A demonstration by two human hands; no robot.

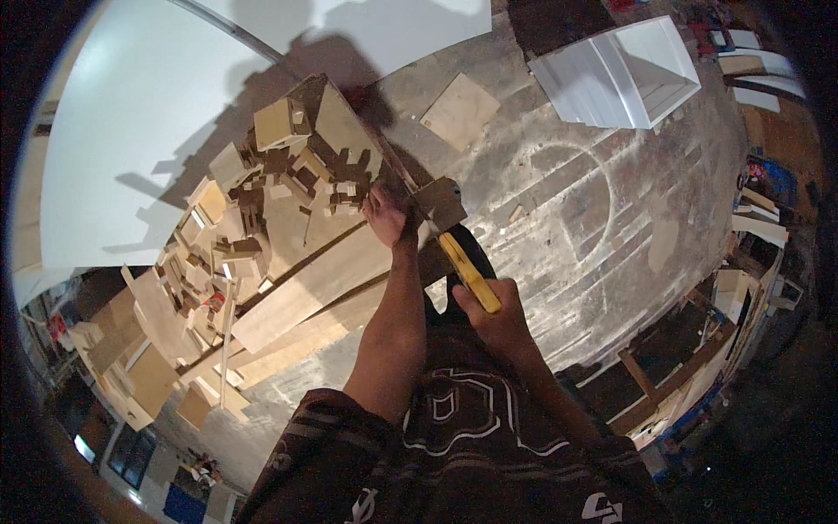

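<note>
My right hand (497, 314) is wrapped round the yellow handle of a narrow tool (470, 272). Its grey metal part runs up-left from the handle, and its far end is lost against wood and shadow, so I cannot tell its exact kind. Just ahead of that metal lies a small brown wooden piece (443, 201), jutting past the worktable's right edge. My left hand (387, 216) is at the same edge, left of that piece, its fingers bent and partly in shadow. What they grip is hidden. A long pale board (301, 286) lies beside my left wrist.
Many wood offcuts (209, 203) and a wooden block (281, 124) crowd the worktable on the left. A large white panel (113, 148) lies beyond. On the concrete floor (559, 227) are a flat square board (460, 112) and a white box-like unit (624, 74). Timber frames (663, 384) stand at right.
</note>
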